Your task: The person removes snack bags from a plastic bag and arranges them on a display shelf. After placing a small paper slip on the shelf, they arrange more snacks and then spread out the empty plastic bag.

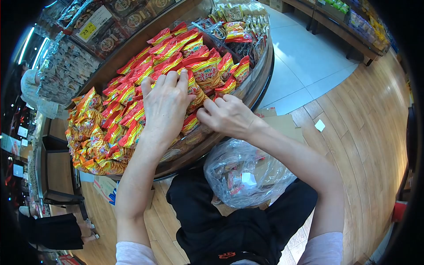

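Both palms down, our left hand [165,106] lies spread open across the red snack packets [145,70], steadying them, while our right hand [227,115] pinches one packet at the tray rim [260,84].

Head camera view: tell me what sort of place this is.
Most likely a grocery or snack shop. A display bin is heaped with red and yellow snack packets, a yellow price tag hangs above, and more stocked shelves line the aisle.
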`<action>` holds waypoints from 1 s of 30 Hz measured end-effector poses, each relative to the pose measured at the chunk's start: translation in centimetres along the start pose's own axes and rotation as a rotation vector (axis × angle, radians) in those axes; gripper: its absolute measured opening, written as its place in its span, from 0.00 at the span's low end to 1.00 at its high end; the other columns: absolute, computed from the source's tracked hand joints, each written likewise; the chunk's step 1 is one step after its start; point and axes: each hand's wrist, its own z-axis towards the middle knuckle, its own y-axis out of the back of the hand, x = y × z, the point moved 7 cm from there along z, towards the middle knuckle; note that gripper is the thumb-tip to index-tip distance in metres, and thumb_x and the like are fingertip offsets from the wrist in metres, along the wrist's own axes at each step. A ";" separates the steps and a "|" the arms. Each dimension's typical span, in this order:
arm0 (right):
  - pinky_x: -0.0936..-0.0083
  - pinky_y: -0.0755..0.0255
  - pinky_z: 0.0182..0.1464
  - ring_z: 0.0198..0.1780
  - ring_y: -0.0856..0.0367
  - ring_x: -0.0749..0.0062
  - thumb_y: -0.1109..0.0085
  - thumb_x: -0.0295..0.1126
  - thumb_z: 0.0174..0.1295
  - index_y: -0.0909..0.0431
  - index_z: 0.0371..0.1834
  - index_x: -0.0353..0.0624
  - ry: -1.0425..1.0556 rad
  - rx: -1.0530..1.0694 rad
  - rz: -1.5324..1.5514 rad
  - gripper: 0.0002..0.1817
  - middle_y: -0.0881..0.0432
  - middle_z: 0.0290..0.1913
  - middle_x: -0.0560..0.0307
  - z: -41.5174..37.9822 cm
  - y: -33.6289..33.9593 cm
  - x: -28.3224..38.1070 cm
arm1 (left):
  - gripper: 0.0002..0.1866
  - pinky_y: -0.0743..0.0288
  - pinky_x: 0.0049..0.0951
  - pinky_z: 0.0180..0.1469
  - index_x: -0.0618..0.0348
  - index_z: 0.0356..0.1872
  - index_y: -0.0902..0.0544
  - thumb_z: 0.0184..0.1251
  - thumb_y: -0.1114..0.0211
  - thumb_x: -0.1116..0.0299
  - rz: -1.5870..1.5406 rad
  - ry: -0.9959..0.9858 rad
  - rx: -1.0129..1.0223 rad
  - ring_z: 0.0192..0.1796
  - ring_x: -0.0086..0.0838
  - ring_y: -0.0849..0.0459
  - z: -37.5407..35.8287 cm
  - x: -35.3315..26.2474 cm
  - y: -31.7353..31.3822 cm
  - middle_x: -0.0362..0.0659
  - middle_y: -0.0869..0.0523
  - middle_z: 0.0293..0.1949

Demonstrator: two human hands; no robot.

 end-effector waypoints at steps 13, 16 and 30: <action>0.74 0.28 0.28 0.29 0.21 0.72 0.46 0.31 0.49 0.26 0.28 0.46 -0.171 -0.058 0.241 0.04 0.27 0.28 0.60 1.5 -0.4 1.1 | 0.26 0.36 0.35 0.51 0.62 0.53 0.22 0.51 0.30 0.63 -0.173 -0.111 -0.086 0.46 0.36 0.23 -0.3 0.8 -0.2 0.45 0.21 0.43; 0.77 0.32 0.26 0.27 0.24 0.74 0.47 0.32 0.49 0.27 0.28 0.48 -0.073 -0.043 0.076 0.04 0.27 0.27 0.61 1.4 -0.5 2.0 | 0.26 0.35 0.35 0.50 0.62 0.52 0.22 0.52 0.31 0.62 -0.239 -0.191 -0.100 0.47 0.36 0.24 -0.2 0.5 -0.4 0.45 0.22 0.43; 0.62 0.29 0.45 0.44 0.24 0.52 0.34 0.27 0.50 0.29 0.43 0.39 -0.607 -0.395 0.207 0.18 0.24 0.43 0.49 -1.5 2.6 -5.3 | 0.41 0.46 0.39 0.67 0.59 0.70 0.42 0.58 0.36 0.55 -0.073 -0.165 -0.100 0.67 0.38 0.37 -0.5 -0.2 0.1 0.45 0.40 0.70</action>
